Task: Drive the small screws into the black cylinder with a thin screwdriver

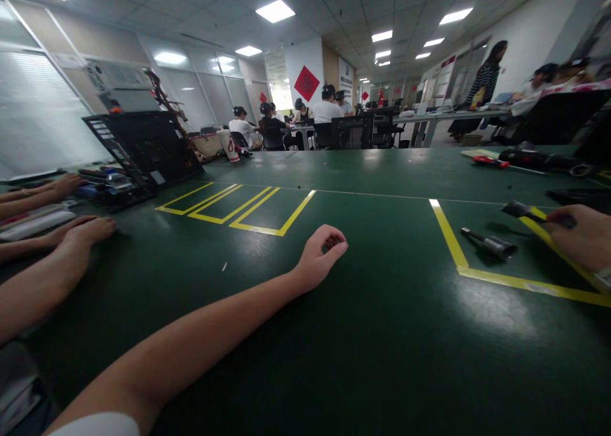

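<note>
My left hand (322, 256) rests on the green table (363, 334) with its fingers curled and thumb and index tips close together; I see nothing held in it. At the far right my right hand (583, 235) grips the dark handle of what looks like a flat brush (518, 209), its wide end pointing left above the table. Below that end lies a dark metallic tool (496, 246) with a thin shaft and a wide cylindrical end, inside a yellow tape outline (506, 281). The right fingertips are partly hidden.
Yellow tape frames (258, 230) mark the table's left middle. A red-handled screwdriver (489, 161) and a black cylindrical tool (544, 161) lie at the back right. Another person's hands (90, 229) are at the left, near a black case (147, 146) and a paper cup (229, 146).
</note>
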`<state>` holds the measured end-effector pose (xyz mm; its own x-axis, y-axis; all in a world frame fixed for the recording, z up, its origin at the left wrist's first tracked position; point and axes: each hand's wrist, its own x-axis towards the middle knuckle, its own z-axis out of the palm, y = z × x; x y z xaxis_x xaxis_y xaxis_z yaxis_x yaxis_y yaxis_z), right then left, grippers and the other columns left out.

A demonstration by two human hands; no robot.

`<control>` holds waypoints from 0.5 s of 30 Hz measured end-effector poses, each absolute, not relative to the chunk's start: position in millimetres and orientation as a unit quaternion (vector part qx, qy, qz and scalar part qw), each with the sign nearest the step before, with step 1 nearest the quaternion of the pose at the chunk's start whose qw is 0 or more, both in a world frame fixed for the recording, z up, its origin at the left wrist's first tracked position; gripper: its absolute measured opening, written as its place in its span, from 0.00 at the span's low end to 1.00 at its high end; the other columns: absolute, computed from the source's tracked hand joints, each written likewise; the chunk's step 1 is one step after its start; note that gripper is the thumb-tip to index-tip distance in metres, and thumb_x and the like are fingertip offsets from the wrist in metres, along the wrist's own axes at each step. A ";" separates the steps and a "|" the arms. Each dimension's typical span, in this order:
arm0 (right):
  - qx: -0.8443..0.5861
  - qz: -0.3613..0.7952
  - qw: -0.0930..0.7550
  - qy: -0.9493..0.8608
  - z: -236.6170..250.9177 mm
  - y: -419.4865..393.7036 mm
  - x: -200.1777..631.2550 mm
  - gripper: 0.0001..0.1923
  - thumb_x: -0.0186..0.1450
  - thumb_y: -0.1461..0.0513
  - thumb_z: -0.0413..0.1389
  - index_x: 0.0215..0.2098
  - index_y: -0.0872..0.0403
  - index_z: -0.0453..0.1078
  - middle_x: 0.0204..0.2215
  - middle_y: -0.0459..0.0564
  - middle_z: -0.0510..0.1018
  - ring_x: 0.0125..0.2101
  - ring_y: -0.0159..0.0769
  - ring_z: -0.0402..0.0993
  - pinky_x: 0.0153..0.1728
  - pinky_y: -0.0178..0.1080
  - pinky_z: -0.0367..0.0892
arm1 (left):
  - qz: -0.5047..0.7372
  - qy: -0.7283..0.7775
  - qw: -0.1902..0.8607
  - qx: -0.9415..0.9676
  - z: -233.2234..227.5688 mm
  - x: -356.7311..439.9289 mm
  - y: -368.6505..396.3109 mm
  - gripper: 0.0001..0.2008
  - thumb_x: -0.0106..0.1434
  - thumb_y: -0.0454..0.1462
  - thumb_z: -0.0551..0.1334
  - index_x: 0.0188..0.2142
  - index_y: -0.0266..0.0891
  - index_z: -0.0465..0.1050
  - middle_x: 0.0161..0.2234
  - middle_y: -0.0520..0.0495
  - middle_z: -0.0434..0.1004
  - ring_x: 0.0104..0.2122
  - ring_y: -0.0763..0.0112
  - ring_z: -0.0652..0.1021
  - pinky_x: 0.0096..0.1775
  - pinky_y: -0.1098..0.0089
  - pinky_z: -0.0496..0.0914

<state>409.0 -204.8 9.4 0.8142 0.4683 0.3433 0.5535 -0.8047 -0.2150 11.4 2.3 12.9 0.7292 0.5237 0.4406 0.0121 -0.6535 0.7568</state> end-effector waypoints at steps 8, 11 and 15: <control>-0.805 -0.094 0.444 -0.382 36.2 -180.7 302.0 0.09 0.55 0.55 0.56 0.32 0.49 0.67 0.31 0.50 0.73 0.32 0.42 0.70 0.33 0.46 0.66 | 0.301 0.073 0.370 0.876 23.4 13.7 -9.8 0.06 0.59 0.37 0.57 0.36 0.37 0.66 0.35 0.46 0.68 0.35 0.70 0.70 0.38 0.67 0.67; -0.709 0.016 0.525 -0.470 36.6 -168.5 237.5 0.09 0.54 0.56 0.58 0.32 0.49 0.66 0.33 0.49 0.74 0.32 0.40 0.71 0.34 0.45 0.68 | 0.283 0.043 0.408 0.867 28.3 11.6 -20.7 0.14 0.58 0.38 0.60 0.43 0.38 0.64 0.39 0.45 0.69 0.35 0.70 0.71 0.39 0.67 0.67; -0.613 0.125 0.535 -0.567 29.9 -159.2 168.9 0.05 0.56 0.60 0.56 0.31 0.51 0.66 0.32 0.48 0.75 0.33 0.39 0.73 0.33 0.43 0.69 | 0.286 0.022 0.437 0.852 34.0 5.9 -33.6 0.28 0.53 0.38 0.65 0.52 0.40 0.57 0.43 0.42 0.67 0.38 0.68 0.71 0.40 0.66 0.68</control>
<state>168.9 -159.2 29.9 0.3249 0.8296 0.4540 0.5626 0.2163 -0.7980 5.9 -33.6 34.0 0.8355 0.2870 0.4686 -0.2132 -0.6167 0.7578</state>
